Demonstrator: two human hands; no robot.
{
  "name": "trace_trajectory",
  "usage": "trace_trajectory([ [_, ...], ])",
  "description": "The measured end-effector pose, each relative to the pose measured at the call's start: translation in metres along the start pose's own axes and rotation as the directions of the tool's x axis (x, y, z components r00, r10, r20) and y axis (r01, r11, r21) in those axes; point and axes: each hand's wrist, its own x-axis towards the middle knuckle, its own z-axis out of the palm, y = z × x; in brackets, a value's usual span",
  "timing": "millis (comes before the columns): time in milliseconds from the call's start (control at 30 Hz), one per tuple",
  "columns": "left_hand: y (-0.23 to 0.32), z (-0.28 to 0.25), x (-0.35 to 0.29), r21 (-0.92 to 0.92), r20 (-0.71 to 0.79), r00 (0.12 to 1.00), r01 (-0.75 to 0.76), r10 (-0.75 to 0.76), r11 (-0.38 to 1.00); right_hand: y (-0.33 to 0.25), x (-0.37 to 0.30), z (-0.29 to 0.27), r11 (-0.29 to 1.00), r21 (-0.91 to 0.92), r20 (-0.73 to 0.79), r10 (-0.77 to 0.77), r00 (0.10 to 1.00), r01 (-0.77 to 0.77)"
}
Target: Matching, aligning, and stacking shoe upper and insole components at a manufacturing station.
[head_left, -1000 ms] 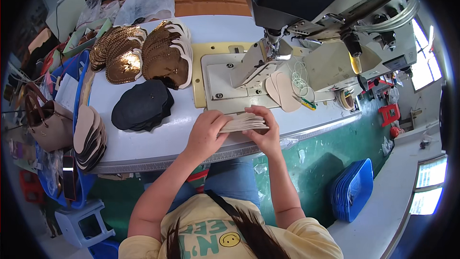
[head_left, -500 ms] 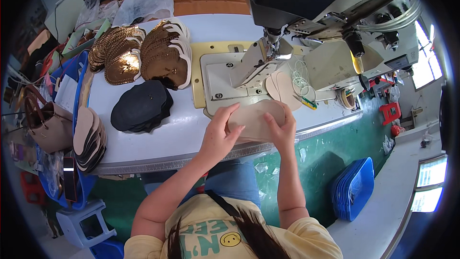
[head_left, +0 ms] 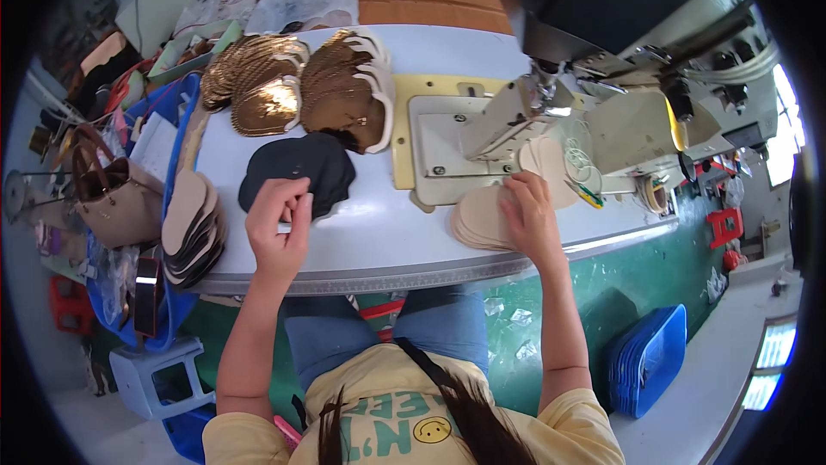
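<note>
A stack of thin beige oval pieces lies at the front edge of the table, before the sewing machine. My right hand is at the right end of this stack, its fingers bent down and closed on the pieces. Farther left sits a pile of black, soft-looking rounded pieces. Over its near edge my left hand is loosely curled, thumb and index tips slightly apart, with nothing visible between them. Whether its fingertips touch the black pile I cannot tell.
Shiny gold pieces with pale edges lie in rows behind the black pile. Beige and black pieces are stacked at the left table edge, by a handbag. Green-handled snippers and loose thread lie right of the machine. Nested blue bins stand on the floor.
Both hands held the beige stack; now it lies on the table under my right hand. My left hand has let go and moved left to the black pile. The whole view has shifted.
</note>
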Motion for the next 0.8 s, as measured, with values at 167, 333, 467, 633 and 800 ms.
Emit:
trace_trajectory([
  [167, -0.032, -0.040, 0.016, 0.217, 0.130, 0.991, -0.048, 0.020, 0.975, -0.001, -0.007, 0.005, 0.995, -0.098, -0.125, -0.015, 0.992, 0.003],
  [333, -0.065, -0.046, 0.023, 0.409, 0.465, 0.870, -0.048, -0.163, 0.911, -0.007, -0.010, 0.005, 0.974, -0.225, -0.145, -0.029, 0.989, -0.004],
  [467, -0.067, -0.032, 0.015, 0.418, 0.515, 0.836, -0.051, -0.190, 0.907, -0.014, -0.009, 0.002, 0.898, -0.379, -0.212, 0.150, 0.966, -0.223],
  [633, -0.062, -0.012, -0.015, 0.570, 0.257, 0.951, -0.005, -0.173, 0.821, -0.010, -0.021, 0.001, 0.939, -0.149, -0.121, 0.294, 0.948, -0.310],
  [800, -0.052, -0.006, -0.024, 0.507, 0.123, 0.967, 0.132, -0.223, 0.852, -0.017, -0.031, -0.017, 0.757, 0.571, 0.099, 0.320, 0.942, -0.317],
])
